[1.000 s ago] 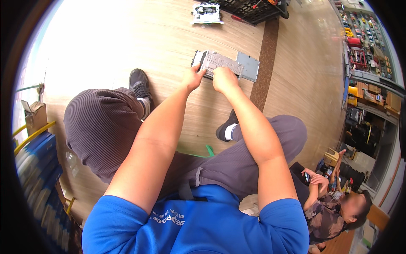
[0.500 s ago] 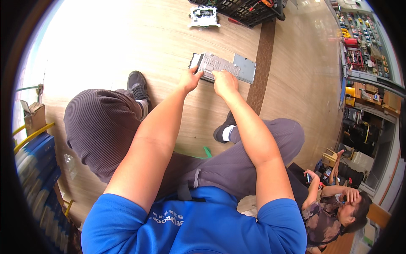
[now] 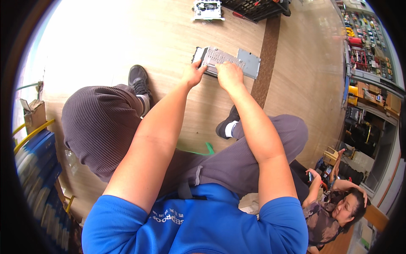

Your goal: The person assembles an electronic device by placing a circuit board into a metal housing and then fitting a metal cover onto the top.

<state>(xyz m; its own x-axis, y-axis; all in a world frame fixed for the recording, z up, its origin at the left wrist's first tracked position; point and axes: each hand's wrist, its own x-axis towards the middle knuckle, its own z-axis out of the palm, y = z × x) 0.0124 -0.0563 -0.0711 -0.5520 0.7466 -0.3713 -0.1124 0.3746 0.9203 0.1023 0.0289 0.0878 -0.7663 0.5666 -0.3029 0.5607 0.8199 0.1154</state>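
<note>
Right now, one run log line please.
left hand: holding grey metal unit, left end | right hand: over near side, grip unclear | bluish plate: at unit's right end | white mechanism: on floor beyond

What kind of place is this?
Probably a repair workshop or parts shop, though I can't be sure. The left hand grips a grey metal unit, a bare mechanism lies near a black crate, and crowded shelves of small goods stand at the right.

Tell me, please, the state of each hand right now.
Left hand: closed on the metal case, near its left end.
Right hand: at the case; whether it holds anything cannot be told.
</note>
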